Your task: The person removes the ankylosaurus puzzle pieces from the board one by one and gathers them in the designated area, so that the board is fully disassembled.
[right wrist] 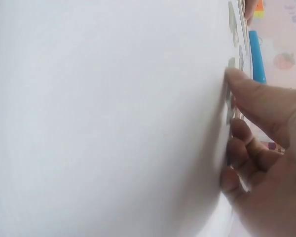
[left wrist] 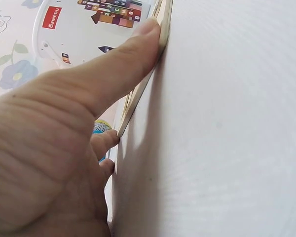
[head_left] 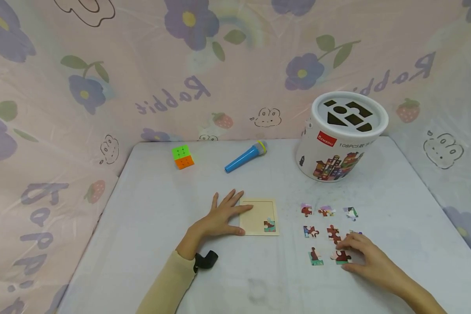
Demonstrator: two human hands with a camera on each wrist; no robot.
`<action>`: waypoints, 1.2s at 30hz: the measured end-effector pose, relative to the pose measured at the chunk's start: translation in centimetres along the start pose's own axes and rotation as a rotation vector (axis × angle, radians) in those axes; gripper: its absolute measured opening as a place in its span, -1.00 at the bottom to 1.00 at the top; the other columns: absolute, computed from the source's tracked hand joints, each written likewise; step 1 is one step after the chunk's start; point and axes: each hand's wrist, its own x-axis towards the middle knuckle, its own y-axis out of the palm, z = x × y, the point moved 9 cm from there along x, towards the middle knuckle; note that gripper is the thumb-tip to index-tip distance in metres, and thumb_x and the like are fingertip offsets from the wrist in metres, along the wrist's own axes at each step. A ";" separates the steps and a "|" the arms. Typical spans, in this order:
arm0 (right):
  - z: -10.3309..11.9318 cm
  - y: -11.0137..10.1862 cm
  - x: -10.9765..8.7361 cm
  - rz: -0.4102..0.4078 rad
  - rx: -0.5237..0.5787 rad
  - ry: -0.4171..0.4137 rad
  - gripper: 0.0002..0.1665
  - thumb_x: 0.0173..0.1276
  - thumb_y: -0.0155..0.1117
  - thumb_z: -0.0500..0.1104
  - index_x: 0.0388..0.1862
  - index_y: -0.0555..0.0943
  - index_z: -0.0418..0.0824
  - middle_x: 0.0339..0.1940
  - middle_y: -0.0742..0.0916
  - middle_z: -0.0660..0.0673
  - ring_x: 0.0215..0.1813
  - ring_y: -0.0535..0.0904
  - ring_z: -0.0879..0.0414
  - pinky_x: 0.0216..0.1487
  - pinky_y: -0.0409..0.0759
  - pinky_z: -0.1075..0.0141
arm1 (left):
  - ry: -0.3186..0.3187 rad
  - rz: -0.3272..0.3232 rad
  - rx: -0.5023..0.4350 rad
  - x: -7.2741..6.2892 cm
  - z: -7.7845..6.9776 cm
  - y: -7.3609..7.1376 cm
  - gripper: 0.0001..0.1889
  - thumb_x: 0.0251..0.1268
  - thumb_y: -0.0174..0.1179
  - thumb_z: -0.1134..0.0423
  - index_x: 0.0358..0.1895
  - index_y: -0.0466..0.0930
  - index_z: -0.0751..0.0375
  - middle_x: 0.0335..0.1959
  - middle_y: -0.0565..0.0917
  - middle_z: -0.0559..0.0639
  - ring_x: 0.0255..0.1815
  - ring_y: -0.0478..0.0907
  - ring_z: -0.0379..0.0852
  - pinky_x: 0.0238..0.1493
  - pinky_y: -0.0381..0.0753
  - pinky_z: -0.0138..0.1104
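Note:
My left hand (head_left: 220, 216) has its fingers spread along the left side of a square wooden puzzle tray (head_left: 255, 218), the thumb and index finger resting on its frame. One puzzle piece (head_left: 270, 225) sits in the tray's lower right corner. To the right, my right hand (head_left: 370, 261) pinches a brown and green puzzle piece (head_left: 341, 257) between thumb and index finger, at the table surface. Around it lie several loose pieces, among them a brown one (head_left: 333, 234) just above and a brown and green one (head_left: 315, 256) to the left. Another piece (head_left: 355, 233) is partly hidden by the hand.
A large white block bucket (head_left: 312, 152) with a shape-cutout lid stands at the back right. At the back of the table lie a blue toy microphone (head_left: 243, 159) and a green and orange puzzle cube (head_left: 183, 157). Printed cloth hangs behind the table.

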 end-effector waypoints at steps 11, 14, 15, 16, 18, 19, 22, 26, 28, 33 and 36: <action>0.4 -0.5 0.3 -0.047 0.061 -0.071 -0.59 -0.03 0.64 -0.23 -0.22 0.67 0.05 -0.18 0.62 0.16 -0.07 0.44 0.39 -0.06 0.33 0.70 | 0.002 0.002 0.003 0.0 -0.3 -0.3 -0.18 0.19 0.32 -0.23 0.52 0.28 -0.16 0.65 -0.11 0.06 0.63 -0.37 0.10 0.38 -0.57 0.30; 1.3 -0.9 1.2 -0.080 0.074 -0.088 -0.63 0.04 0.60 -0.27 -0.19 0.67 -0.03 -0.24 0.63 0.13 -0.20 0.46 0.29 -0.22 0.41 0.54 | 0.003 0.005 0.008 0.0 -0.3 -0.3 -0.18 0.20 0.32 -0.23 0.53 0.27 -0.16 0.65 -0.12 0.06 0.63 -0.38 0.11 0.38 -0.57 0.30; 1.6 -0.9 1.7 -0.097 0.077 -0.089 -0.66 0.08 0.58 -0.30 -0.18 0.67 -0.06 -0.26 0.63 0.12 -0.24 0.46 0.27 -0.27 0.42 0.48 | 0.004 0.006 0.013 0.0 -0.3 -0.2 -0.18 0.20 0.32 -0.23 0.53 0.27 -0.16 0.65 -0.12 0.06 0.63 -0.38 0.11 0.38 -0.57 0.30; 2.0 -0.9 2.3 -0.114 0.079 -0.093 -0.67 0.10 0.55 -0.33 -0.18 0.67 -0.10 -0.29 0.63 0.11 -0.28 0.46 0.26 -0.32 0.42 0.44 | 0.005 0.005 0.014 0.0 -0.2 -0.2 -0.18 0.20 0.32 -0.22 0.53 0.27 -0.15 0.65 -0.12 0.06 0.63 -0.37 0.11 0.38 -0.57 0.31; 2.9 -0.6 3.7 -0.128 0.106 -0.101 -0.72 0.15 0.49 -0.38 -0.18 0.67 -0.16 -0.31 0.63 0.09 -0.33 0.45 0.26 -0.39 0.42 0.41 | 0.002 0.005 0.016 0.0 -0.2 -0.1 -0.18 0.20 0.33 -0.22 0.52 0.28 -0.15 0.65 -0.11 0.06 0.63 -0.37 0.11 0.38 -0.56 0.30; 3.5 -0.3 4.5 -0.128 0.122 -0.109 -0.74 0.18 0.47 -0.40 -0.18 0.68 -0.18 -0.31 0.63 0.08 -0.33 0.46 0.26 -0.40 0.44 0.41 | 0.001 0.005 0.015 0.1 -0.2 -0.1 -0.18 0.19 0.33 -0.22 0.52 0.28 -0.15 0.65 -0.11 0.05 0.63 -0.37 0.10 0.38 -0.56 0.30; 5.6 1.1 6.9 -0.082 0.173 -0.159 -0.76 0.21 0.43 -0.41 -0.14 0.68 -0.24 -0.26 0.66 0.00 -0.31 0.50 0.21 -0.38 0.52 0.38 | 0.000 0.007 0.002 0.1 -0.2 0.1 -0.18 0.20 0.33 -0.22 0.52 0.29 -0.15 0.64 -0.11 0.06 0.63 -0.37 0.11 0.38 -0.57 0.30; 8.5 3.7 10.0 0.029 0.196 -0.222 -0.69 0.20 0.45 -0.40 -0.06 0.66 -0.30 -0.15 0.71 -0.11 -0.20 0.59 0.05 -0.22 0.62 0.27 | -0.004 0.011 0.000 0.1 -0.1 0.3 -0.19 0.21 0.32 -0.22 0.52 0.28 -0.17 0.65 -0.11 0.05 0.63 -0.37 0.11 0.39 -0.58 0.29; 9.4 5.1 11.3 0.077 0.164 -0.229 -0.66 0.19 0.47 -0.38 -0.03 0.66 -0.30 -0.12 0.72 -0.11 -0.13 0.61 0.00 -0.12 0.63 0.19 | -0.005 0.010 0.000 0.1 -0.1 0.2 -0.19 0.21 0.32 -0.23 0.52 0.28 -0.17 0.65 -0.11 0.05 0.63 -0.37 0.10 0.39 -0.57 0.29; 10.6 7.5 13.3 0.111 -0.004 -0.239 -0.61 0.09 0.55 -0.32 -0.08 0.69 -0.30 -0.15 0.68 -0.07 -0.09 0.58 0.01 -0.03 0.60 0.09 | 0.006 0.005 -0.003 0.0 -0.3 0.0 -0.19 0.21 0.32 -0.22 0.52 0.28 -0.16 0.64 -0.11 0.07 0.63 -0.36 0.12 0.38 -0.55 0.32; 11.1 8.1 13.7 0.129 -0.033 -0.238 -0.62 0.06 0.57 -0.32 -0.11 0.69 -0.30 -0.22 0.63 -0.04 -0.18 0.53 0.09 -0.13 0.58 0.20 | 0.007 0.001 0.001 0.0 -0.3 -0.1 -0.19 0.21 0.33 -0.22 0.52 0.29 -0.15 0.64 -0.10 0.08 0.63 -0.35 0.13 0.38 -0.55 0.32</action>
